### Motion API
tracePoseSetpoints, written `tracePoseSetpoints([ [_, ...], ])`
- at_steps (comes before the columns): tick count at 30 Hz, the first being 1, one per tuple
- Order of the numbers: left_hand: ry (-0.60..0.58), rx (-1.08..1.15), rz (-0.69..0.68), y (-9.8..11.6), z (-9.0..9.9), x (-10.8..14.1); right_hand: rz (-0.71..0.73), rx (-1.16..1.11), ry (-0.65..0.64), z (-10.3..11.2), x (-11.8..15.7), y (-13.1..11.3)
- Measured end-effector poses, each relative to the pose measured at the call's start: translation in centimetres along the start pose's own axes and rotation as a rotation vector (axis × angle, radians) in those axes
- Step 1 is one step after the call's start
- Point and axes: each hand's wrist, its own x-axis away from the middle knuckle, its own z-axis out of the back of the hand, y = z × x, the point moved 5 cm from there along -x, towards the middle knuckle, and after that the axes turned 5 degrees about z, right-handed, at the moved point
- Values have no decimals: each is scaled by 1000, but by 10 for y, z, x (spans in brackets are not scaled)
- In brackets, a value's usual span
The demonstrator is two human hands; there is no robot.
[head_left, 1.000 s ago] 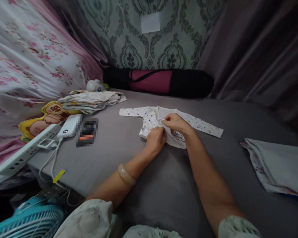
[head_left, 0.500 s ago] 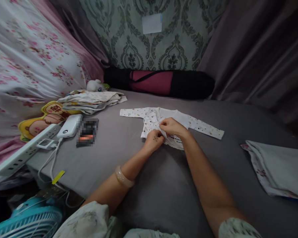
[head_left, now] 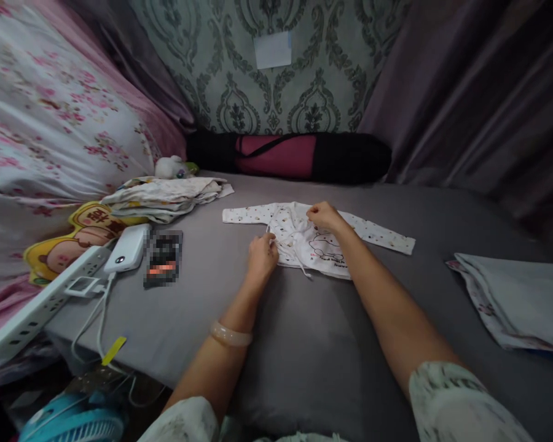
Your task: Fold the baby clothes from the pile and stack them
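A small white baby shirt with a scattered print lies front up on the grey bed sheet, its sleeves spread to both sides. A cartoon animal and lettering show on its right half, and a thin tie string hangs past the lower hem. My left hand is closed at the shirt's left side edge, fingertips pinched on the cloth or a string there. Higher up, near the neckline, my right hand pinches the front of the shirt; what lies exactly between its fingertips is hidden.
Left of the shirt lie a blurred-out dark item, a white power bank, a power strip and piled clothes. Folded cloth rests at right. A long black-and-red bag lines the wall. A blue fan stands below.
My hands have moved apart: the left outward to the shirt's side, the right up toward the neckline. The front panel now lies flatter, showing the cartoon and the hanging string.
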Motion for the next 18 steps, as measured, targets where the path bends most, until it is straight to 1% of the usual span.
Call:
tracePoseSetpoints([
  [1,-16,21,5,0,0,0,-1,82,7,-2,-10,0],
  [3,-49,56,17,0,2,0,-28,184,-17,-8,-27,-1],
  [5,-78,91,33,-1,5,1,-69,243,-74,-15,-39,-3],
  [8,-109,125,60,-3,9,1,-130,356,-164,-22,-50,-8],
  [11,-131,119,79,-5,10,-1,-189,409,-254,-27,-53,-13],
  [14,-157,111,82,-6,8,-2,-200,409,-328,-31,-52,-19],
  [16,-173,116,74,-7,7,-3,-186,401,-340,-32,-50,-22],
  [18,-183,121,64,-8,6,-4,-163,395,-324,-31,-47,-24],
])
